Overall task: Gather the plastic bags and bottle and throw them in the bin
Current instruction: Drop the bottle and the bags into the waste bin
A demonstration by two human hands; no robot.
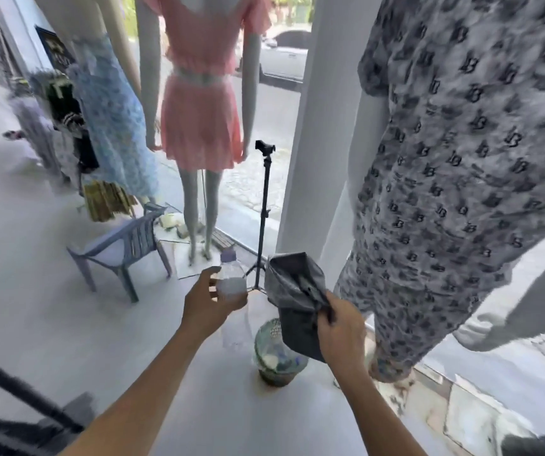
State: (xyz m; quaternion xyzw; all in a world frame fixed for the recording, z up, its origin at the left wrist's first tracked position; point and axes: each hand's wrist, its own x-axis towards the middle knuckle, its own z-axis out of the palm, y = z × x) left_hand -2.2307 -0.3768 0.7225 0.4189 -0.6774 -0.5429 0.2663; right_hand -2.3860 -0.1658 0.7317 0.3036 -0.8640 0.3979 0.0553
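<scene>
We are looking down at our two bare arms reaching forward over a pale floor (50, 307) in a clothing shop. Our left hand (210, 299) is gripping a clear plastic bottle (231, 278) with a lilac cap, fingers wrapped around its lower part, holding it roughly upright and raised above the floor. Our right hand (341, 327) is clutching a grey plastic bag (294, 287), fingers pinched tight around a bunched section so that the bag is standing up above the fist and also hanging below it. The two hands are sitting near each other, bottle to the left, bag to the right, not touching.

Below and between the hands, a small round green mesh bin (272, 353) is standing on the floor with some pale and blue rubbish already lying inside. The lower edge of the bag is overlapping the bin's right side in our view.

Beyond the hands, a black tripod stand (264, 218) is standing by a white pillar (323, 126). A mannequin in a pink dress (198, 103) is facing the window, another in a blue floral dress (113, 126) is beside it to the left, and a blue plastic chair (123, 248) is sitting near their feet. Close on our right, a mannequin in a grey patterned outfit (462, 159) is filling much of the view.
</scene>
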